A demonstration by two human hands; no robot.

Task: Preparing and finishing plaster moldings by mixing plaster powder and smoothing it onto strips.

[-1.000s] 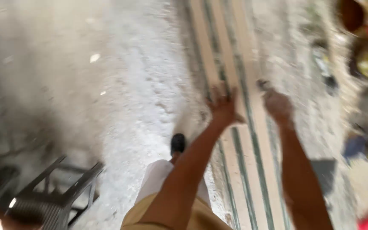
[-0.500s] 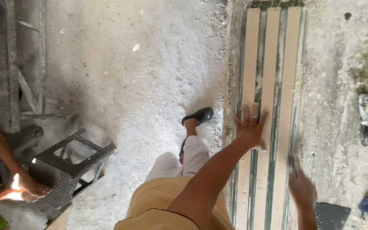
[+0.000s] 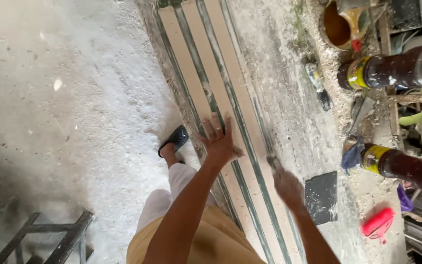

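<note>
Three long pale wooden strips (image 3: pixel 191 63), with green-grey gaps between them, run from the top middle down to the bottom right. My left hand (image 3: pixel 219 142) lies flat on the middle strips with its fingers spread and holds nothing. My right hand (image 3: pixel 285 183) is blurred. It rests palm down on the right-hand strip, a little nearer to me, with something dark at its fingertips. I cannot tell whether it grips anything.
At the right stand two dark bottles with yellow labels (image 3: pixel 391 71) (image 3: pixel 396 164), a tin of brown liquid (image 3: pixel 338 27), a red object (image 3: pixel 378 222) and a dark square sheet (image 3: pixel 321 195). My foot wears a black sandal (image 3: pixel 174 139) on the dusty floor. A metal frame (image 3: pixel 59 239) is at bottom left.
The view has swung and tilted. My left hand stays flat on the strips. My right hand has moved up along the right strip, closer to the left hand.
</note>
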